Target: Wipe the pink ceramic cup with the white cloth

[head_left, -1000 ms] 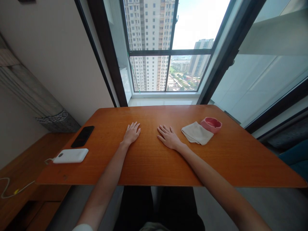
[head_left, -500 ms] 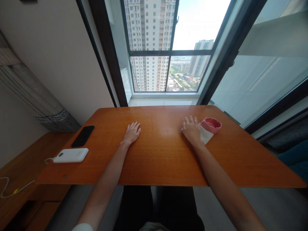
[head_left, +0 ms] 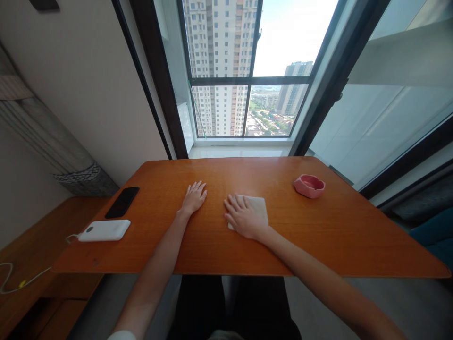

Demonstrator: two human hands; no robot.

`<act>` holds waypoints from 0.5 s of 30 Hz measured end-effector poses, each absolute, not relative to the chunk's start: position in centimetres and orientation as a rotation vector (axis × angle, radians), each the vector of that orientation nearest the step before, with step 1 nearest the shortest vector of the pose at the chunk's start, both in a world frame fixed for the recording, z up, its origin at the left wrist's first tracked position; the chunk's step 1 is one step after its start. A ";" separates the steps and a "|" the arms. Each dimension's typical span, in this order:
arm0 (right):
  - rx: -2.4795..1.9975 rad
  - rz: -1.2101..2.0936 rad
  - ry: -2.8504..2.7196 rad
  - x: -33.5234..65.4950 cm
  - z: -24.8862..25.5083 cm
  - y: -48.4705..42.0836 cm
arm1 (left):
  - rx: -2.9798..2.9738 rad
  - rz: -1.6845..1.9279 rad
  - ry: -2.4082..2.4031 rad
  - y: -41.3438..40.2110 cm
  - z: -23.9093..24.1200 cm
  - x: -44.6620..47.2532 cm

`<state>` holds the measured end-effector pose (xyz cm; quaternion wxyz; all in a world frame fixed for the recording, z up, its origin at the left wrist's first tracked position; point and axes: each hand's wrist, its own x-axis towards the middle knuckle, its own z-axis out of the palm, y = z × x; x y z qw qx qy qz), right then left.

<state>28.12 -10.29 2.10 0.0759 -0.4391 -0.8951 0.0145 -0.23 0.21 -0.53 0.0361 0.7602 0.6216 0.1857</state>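
Note:
My left hand [head_left: 194,197] rests palm down on the orange-brown wooden table [head_left: 226,257], fingers spread, with nothing in it. To its right, my right hand [head_left: 244,217] lies flat on a folded white cloth [head_left: 261,208] and presses it against the tabletop. The fingers are stretched out and reach past the cloth's left side. Part of the cloth is hidden under the palm; its far and right edges show. A pink angular ashtray [head_left: 309,186] stands farther right, apart from both hands.
On the table's left side lie a black phone [head_left: 122,202] and a white power bank [head_left: 104,230] with a cable attached. A lower wooden surface [head_left: 31,226] with another white cable adjoins at the left. Beyond the far edge is a window [head_left: 247,108].
My right hand has swept left and toward me with the white cloth, from beside the ashtray to the middle of the table. My left hand has stayed in place.

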 end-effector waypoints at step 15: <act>-1.185 0.021 -2.239 32.1 4.0 -6.9 | 2.340 0.551 1.902 0.3 -0.4 -0.3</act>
